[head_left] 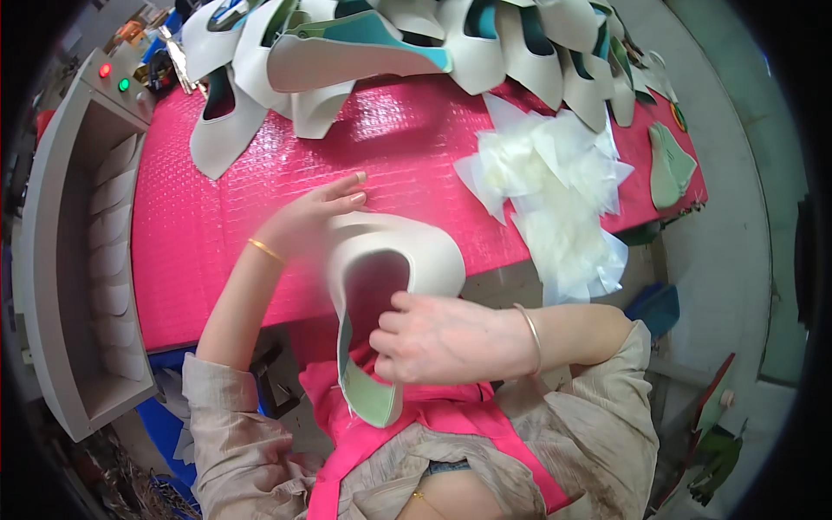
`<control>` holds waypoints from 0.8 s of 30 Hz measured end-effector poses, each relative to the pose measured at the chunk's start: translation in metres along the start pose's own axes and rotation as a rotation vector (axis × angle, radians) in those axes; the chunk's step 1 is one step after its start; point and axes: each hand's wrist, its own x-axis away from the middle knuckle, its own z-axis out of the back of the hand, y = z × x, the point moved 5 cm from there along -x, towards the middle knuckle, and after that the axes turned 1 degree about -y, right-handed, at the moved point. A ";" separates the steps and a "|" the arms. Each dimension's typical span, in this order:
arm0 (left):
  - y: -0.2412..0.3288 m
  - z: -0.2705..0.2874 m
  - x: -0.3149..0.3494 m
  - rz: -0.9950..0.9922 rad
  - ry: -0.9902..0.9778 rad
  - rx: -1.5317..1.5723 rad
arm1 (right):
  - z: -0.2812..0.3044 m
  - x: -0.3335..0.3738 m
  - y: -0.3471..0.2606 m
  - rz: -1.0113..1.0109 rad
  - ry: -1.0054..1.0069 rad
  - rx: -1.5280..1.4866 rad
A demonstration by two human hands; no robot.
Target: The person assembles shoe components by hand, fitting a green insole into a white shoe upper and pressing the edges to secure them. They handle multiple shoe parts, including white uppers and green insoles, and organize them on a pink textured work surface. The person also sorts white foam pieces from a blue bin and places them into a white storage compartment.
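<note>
While I watched remotely, the left hand (309,218) was loosely open, contact unclear, left of the pale shoe upper (438,256) at the pink table's (191,277) near edge; the right hand (451,338) pinched its right side, where light, even tension seemed wisest.

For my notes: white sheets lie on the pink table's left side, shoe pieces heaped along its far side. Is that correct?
Not left: the head view shows white sheets on the right side of the pink table. Shoe pieces are heaped along its far side.
</note>
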 end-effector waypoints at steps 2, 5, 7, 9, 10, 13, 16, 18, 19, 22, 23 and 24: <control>0.018 -0.010 0.004 -0.062 0.073 -0.150 | 0.002 0.011 0.001 -0.060 -0.032 0.047; 0.052 -0.025 0.014 -0.226 0.115 -0.239 | 0.000 0.027 0.004 -0.116 0.014 0.104; 0.062 -0.026 0.012 -0.419 0.137 -0.457 | -0.010 0.045 0.011 -0.133 0.170 0.125; 0.066 -0.016 0.014 -0.561 0.189 -0.943 | -0.008 0.064 0.015 -0.174 0.346 0.095; 0.056 -0.007 0.008 -0.564 0.220 -1.053 | -0.003 0.077 0.016 -0.210 0.383 0.069; 0.026 0.029 0.006 -0.654 0.349 -1.400 | -0.012 0.122 0.038 -0.468 0.254 -0.150; 0.020 0.056 0.000 -0.681 0.596 -1.187 | -0.017 0.169 0.060 -0.652 0.225 -0.206; 0.030 0.059 -0.011 -0.612 0.556 -1.124 | -0.015 0.195 0.070 -0.763 0.297 -0.186; 0.028 0.065 -0.014 -0.577 0.555 -1.250 | -0.013 0.207 0.077 -0.811 0.333 -0.176; 0.027 0.078 -0.017 -0.515 0.457 -1.133 | -0.001 0.251 0.133 -1.089 0.521 -0.432; 0.032 0.080 -0.017 -0.516 0.467 -1.019 | 0.001 0.270 0.156 -1.190 0.568 -0.445; 0.044 0.078 -0.013 -0.514 0.473 -0.904 | 0.002 0.288 0.179 -1.249 0.604 -0.462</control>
